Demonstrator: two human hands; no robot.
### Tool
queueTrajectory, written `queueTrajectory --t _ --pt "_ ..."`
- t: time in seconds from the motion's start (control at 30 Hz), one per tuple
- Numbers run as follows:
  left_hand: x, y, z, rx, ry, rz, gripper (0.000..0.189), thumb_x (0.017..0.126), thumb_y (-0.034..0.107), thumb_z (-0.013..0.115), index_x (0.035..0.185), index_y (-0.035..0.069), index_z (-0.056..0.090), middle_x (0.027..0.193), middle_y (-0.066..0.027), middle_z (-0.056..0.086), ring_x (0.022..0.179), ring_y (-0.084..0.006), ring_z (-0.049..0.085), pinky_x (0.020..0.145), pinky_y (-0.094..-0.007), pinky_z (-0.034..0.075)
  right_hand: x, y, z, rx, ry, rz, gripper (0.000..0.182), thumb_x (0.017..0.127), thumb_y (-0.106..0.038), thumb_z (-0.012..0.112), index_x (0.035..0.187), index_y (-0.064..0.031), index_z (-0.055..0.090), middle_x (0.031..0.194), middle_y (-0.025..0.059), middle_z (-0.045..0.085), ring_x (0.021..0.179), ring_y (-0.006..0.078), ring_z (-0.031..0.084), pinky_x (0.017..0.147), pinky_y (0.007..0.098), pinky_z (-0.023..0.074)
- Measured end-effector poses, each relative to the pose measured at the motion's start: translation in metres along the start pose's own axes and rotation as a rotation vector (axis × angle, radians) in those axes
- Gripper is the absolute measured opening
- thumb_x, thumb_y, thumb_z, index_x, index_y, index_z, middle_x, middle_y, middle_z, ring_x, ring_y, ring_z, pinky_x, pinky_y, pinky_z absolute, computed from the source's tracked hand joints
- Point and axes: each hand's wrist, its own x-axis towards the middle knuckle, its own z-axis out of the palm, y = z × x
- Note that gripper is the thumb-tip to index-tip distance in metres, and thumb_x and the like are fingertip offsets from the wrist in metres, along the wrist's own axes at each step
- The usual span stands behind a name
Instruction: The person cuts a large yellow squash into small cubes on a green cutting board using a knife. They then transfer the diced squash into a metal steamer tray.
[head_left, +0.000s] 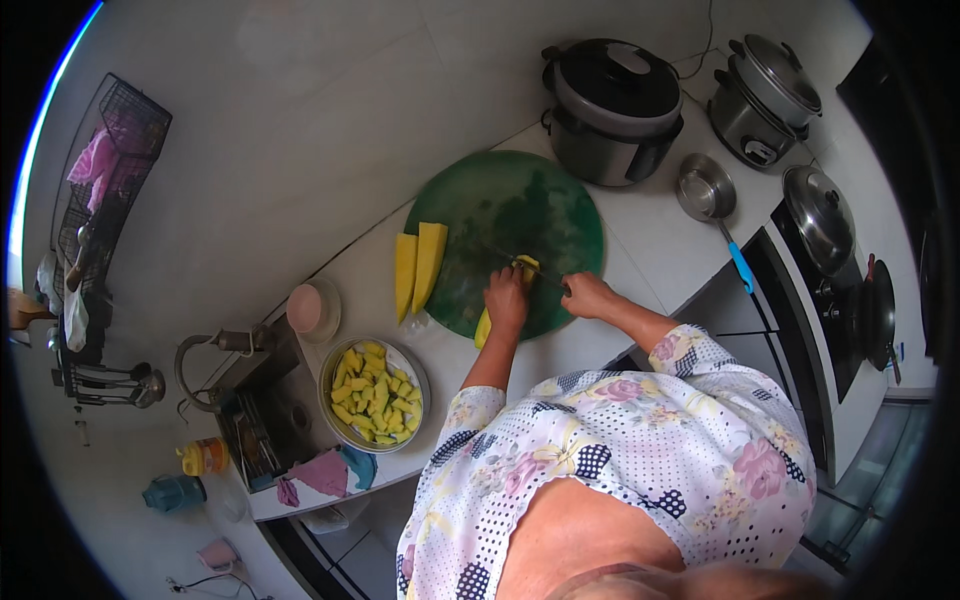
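Note:
My left hand (507, 297) presses a yellow strip of fruit or squash (483, 328) onto a round green cutting board (570, 225). The lower end of the strip sticks out below my wrist; the rest lies hidden under the hand. In my right hand (591, 295) is the handle of a kitchen knife (551, 280). Its thin blade points left across the board, beside my left fingertips and a yellow end piece (528, 262). Two long yellow wedges (417, 270) rest side by side at the board's left edge.
A round metal bowl (325, 397) full of cut yellow pieces stands to the left, before the sink (289, 390). Behind the board is a large electric cooker (615, 142). A saucepan (705, 187) with a blue handle and a lidded pan (821, 217) are at right.

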Motion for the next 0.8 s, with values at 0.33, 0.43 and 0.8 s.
queueTrajectory --t 0.33,0.43,0.8 --pt "-0.005 0.001 0.007 -0.068 -0.015 -0.115 0.015 0.077 0.014 0.060 0.091 0.009 0.061 0.090 -0.0045 0.059 0.089 -0.0261 0.055 0.066 -0.0435 0.047 -0.033 -0.029 -0.034 -0.063 -0.072 -0.042 0.021 0.071 -0.010 0.054 0.086 0.0037 0.062 0.078 0.0261 0.063 0.078 0.0426 0.062 0.071 0.0475 0.0493" --pt "-0.003 0.003 0.003 -0.042 0.017 -0.054 0.015 0.076 0.015 0.061 0.090 0.008 0.062 0.090 -0.0045 0.059 0.090 -0.0259 0.055 0.068 -0.0433 0.047 -0.010 -0.006 -0.005 -0.046 -0.047 -0.034 0.022 0.072 -0.011 0.055 0.086 0.0041 0.062 0.077 0.0259 0.063 0.076 0.0420 0.062 0.068 0.0467 0.0492" --pt "-0.008 -0.003 0.012 -0.085 0.026 -0.128 0.011 0.076 0.011 0.058 0.086 0.007 0.060 0.088 -0.0069 0.059 0.088 -0.0277 0.055 0.069 -0.0430 0.046 -0.027 -0.027 -0.014 -0.013 -0.018 -0.048 0.021 0.072 -0.014 0.057 0.081 0.0033 0.064 0.079 0.0266 0.063 0.079 0.0419 0.063 0.072 0.0460 0.0508"
